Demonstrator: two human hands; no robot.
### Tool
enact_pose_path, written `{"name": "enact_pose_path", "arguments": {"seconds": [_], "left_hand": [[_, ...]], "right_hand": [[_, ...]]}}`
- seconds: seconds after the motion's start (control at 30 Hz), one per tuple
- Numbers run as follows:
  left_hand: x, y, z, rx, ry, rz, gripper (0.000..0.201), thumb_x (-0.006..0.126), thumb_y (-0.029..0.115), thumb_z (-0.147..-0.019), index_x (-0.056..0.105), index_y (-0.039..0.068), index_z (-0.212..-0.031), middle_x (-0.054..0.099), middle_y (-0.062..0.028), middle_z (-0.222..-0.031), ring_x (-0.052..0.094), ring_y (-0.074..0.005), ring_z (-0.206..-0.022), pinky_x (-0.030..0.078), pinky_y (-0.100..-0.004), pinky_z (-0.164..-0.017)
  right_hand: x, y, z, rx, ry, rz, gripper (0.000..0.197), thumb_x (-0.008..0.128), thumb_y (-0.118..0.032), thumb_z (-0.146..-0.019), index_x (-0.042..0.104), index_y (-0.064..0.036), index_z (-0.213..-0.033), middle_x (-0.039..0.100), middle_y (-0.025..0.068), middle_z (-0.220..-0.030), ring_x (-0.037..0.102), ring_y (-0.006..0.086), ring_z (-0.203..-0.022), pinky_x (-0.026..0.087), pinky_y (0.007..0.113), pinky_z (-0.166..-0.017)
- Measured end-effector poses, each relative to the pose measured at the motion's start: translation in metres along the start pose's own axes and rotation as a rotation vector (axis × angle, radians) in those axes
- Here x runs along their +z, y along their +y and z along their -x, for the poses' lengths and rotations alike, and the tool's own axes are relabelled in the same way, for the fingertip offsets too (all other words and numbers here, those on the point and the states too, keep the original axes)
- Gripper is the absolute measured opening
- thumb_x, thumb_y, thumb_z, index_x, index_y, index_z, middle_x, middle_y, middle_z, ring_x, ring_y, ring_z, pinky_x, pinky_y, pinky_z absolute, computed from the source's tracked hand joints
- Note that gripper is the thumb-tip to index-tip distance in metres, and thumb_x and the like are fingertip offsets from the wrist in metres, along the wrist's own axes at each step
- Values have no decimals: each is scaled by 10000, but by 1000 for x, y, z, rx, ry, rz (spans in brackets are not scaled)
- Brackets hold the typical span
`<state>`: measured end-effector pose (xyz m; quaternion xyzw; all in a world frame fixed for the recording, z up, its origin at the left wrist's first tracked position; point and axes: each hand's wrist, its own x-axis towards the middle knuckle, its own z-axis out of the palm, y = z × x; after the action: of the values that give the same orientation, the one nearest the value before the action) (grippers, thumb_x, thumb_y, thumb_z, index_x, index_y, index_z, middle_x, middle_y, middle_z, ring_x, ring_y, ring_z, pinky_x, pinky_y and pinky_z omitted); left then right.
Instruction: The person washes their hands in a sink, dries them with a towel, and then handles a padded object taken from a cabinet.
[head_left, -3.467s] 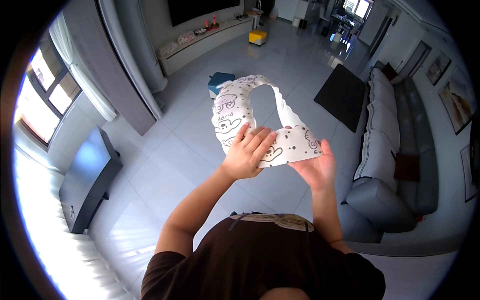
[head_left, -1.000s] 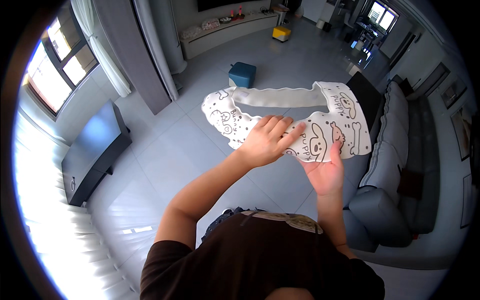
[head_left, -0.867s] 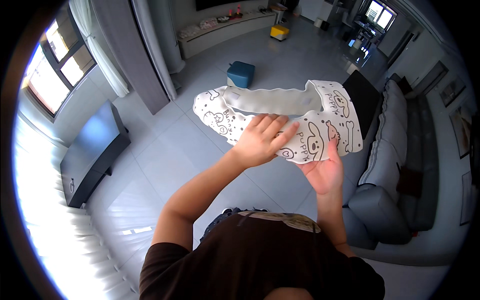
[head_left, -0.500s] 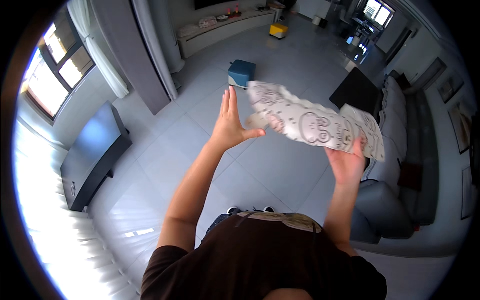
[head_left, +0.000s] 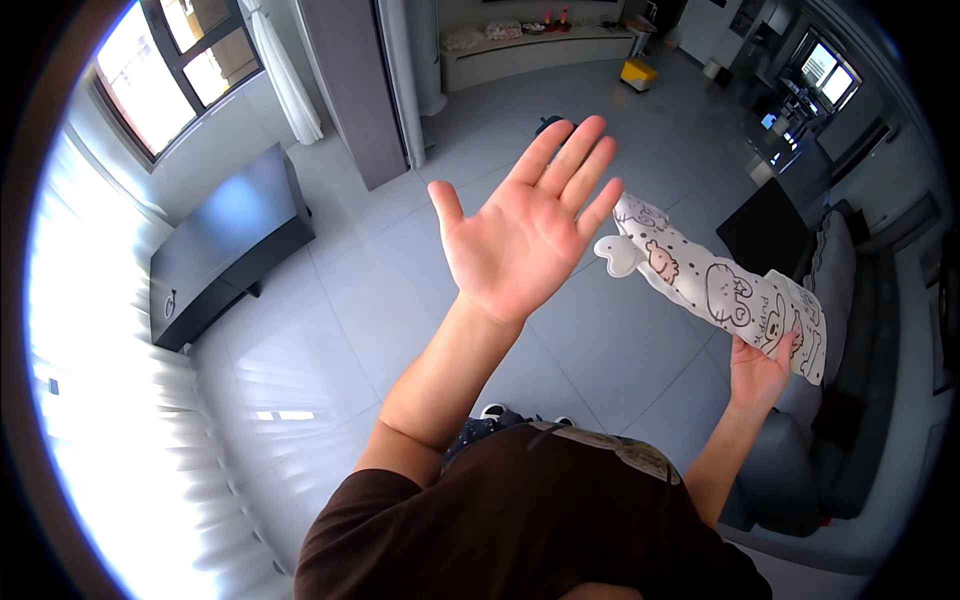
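My left hand (head_left: 530,225) is raised in the middle of the view, palm toward me, fingers spread and nothing in it. Lower at the right, my right hand (head_left: 757,372) grips the near end of a long white cloth piece (head_left: 705,280) printed with cartoon animals and dots. The cloth slants up and left from that hand, its far end close behind the left hand's little finger. A small heart-shaped tab (head_left: 620,256) sticks out from its left edge. Whether anything is inside the cloth, I cannot tell.
A dark low cabinet (head_left: 232,250) stands at the left by the white curtain (head_left: 110,440). On the right are a grey sofa (head_left: 785,470) and a black flat-topped table (head_left: 765,228). Farther back stand a yellow box (head_left: 638,75) and a long low bench (head_left: 480,68).
My left hand has turned its palm toward me and come closer, now covering most of the blue stool. The right hand and cloth have shifted right and down in view; the view has swung left.
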<state>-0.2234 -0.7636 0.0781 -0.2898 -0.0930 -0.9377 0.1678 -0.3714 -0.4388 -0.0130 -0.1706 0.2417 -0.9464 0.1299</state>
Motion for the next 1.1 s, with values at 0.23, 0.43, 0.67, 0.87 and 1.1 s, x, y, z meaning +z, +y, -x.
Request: {"name": "enact_pose_path", "arguments": {"seconds": [0.23,0.43,0.67,0.87,1.1], "left_hand": [[13,7,9,13,-67,22,1174,83,873,-752,53,-46,-1481,1,-207,-1568,-32,-357,-1455,-1,-517,-1182],[15,12,16,-37,-91,-158,991,289,734,-856,99,4,-1499,86,-212,-1563,67,-369,-1450,56,-520,-1177],[-36,10,53,-394,-417,-2387,900,790,138,-670,377,339,-1444,369,-105,-1492,267,-352,-1408,138,-661,-1102],[-73,5,39,-295,-21,-2245,291,548,131,-920,625,131,-1201,680,-139,-988,656,-221,-901,421,-517,-978],[-91,8,43,-202,383,-1372,349,450,264,-1002,600,-9,-1161,654,-63,-928,580,-147,-823,460,-340,-802]], "right_hand": [[16,5,6,56,-70,-19,441,448,-270,-1002,406,-68,-1392,461,96,-1420,441,283,-1304,384,501,-1061],[28,4,13,54,-142,-19,449,452,-278,-1000,402,-75,-1397,457,98,-1423,444,288,-1301,384,502,-1064],[55,21,10,166,-29,107,572,426,-459,-985,394,-50,-1384,472,121,-1381,504,295,-1221,486,481,-947],[117,53,-17,244,-201,219,686,439,-504,-969,392,69,-1343,427,248,-1375,546,393,-1165,479,455,-953],[61,48,12,-823,-74,1792,652,691,-209,-846,391,-17,-1393,401,232,-1407,371,391,-1325,316,478,-1070]]}}
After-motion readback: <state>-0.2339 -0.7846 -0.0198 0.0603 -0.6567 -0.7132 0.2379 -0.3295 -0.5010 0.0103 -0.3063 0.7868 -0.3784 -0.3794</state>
